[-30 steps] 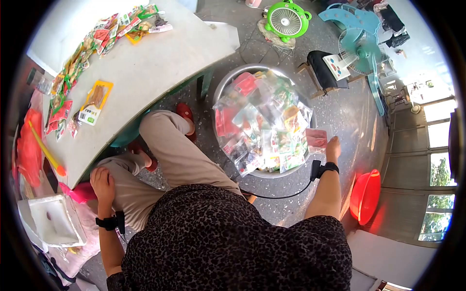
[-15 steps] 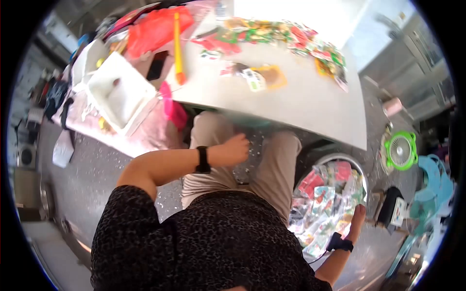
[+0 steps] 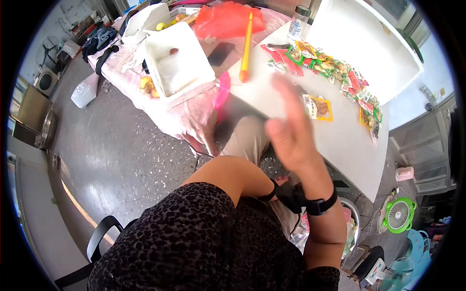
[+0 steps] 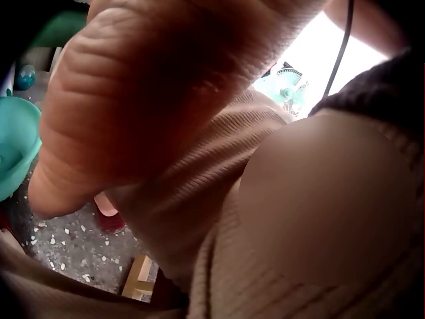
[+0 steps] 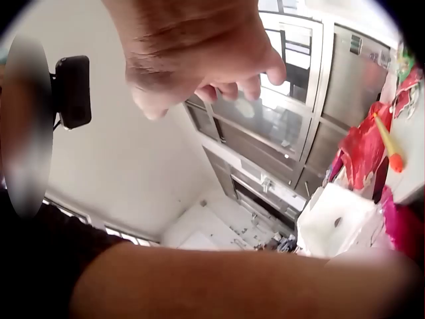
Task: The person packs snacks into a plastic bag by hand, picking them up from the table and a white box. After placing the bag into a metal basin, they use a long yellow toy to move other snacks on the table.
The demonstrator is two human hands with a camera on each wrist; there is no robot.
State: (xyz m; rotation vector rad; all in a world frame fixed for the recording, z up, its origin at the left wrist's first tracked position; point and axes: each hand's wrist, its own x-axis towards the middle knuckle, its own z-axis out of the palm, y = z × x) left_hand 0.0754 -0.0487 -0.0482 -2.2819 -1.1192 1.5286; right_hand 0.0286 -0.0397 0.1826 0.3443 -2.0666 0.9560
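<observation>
My right hand (image 3: 293,133) is raised in front of me, blurred, its fingers fairly straight and nothing in it. In the head view it overlaps the near edge of the white table (image 3: 340,145). The right wrist view shows the same hand with fingers loosely bent. My left hand (image 4: 146,93) lies low over my trousers (image 4: 179,206), mostly hidden behind the right wrist in the head view; nothing shows in it. A yellow-edged snack packet (image 3: 318,107) lies on the table beyond the right hand, near a row of colourful snack packets (image 3: 352,80).
A yellow stick (image 3: 246,48) with an orange end lies at the table's left edge. To its left are a white foam box (image 3: 177,63) and a red plastic bag (image 3: 228,22). A metal basin (image 3: 357,220) of packets stands low right, partly behind my arm. A green fan (image 3: 399,216) stands beyond.
My view has turned left from the basin toward the table and foam box. The right hand has come up from beside the basin; the left has left the knee and crossed over the lap.
</observation>
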